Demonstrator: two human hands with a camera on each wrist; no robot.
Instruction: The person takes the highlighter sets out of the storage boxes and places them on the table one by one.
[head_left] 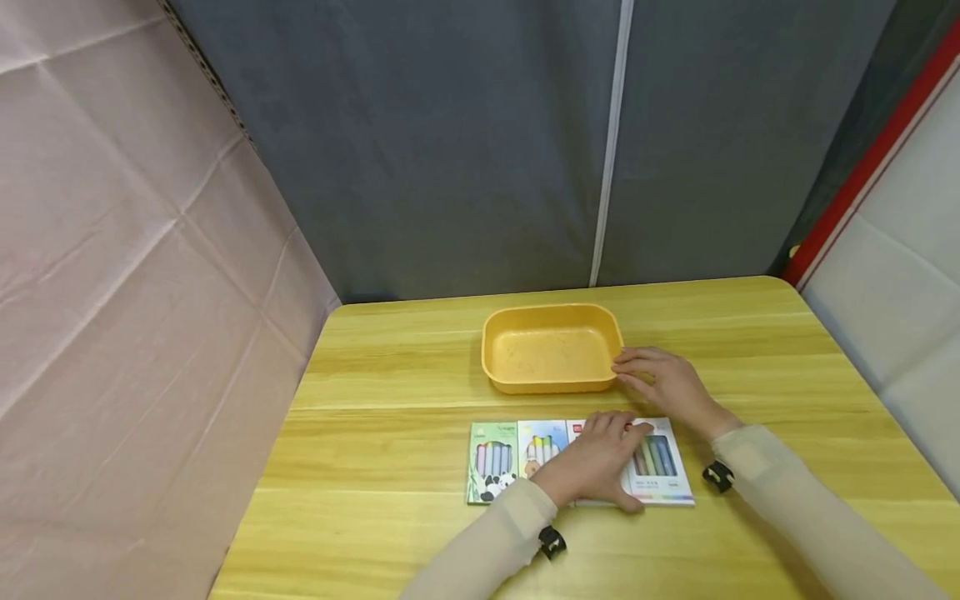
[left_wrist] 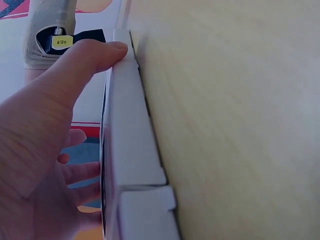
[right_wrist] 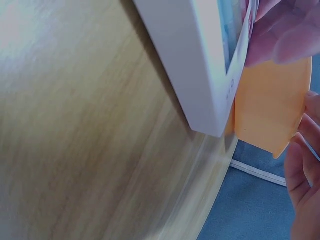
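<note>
Several flat boxes of colouring sticks lie side by side in a row on the table. The leftmost is a green panda box, beside it a pale blue box. My left hand reaches across a white box mostly hidden under it, thumb on the near edge and fingers bent over the far edge. The rightmost white box has a clear window with coloured sticks. My right hand pinches the right rim of a yellow-orange plastic basket, which has nothing in it; the basket wall shows beside those fingers.
The wooden table carries the basket behind the boxes. A grey curtain hangs past the far edge, a pink cloth on the left and a white panel with a red border on the right.
</note>
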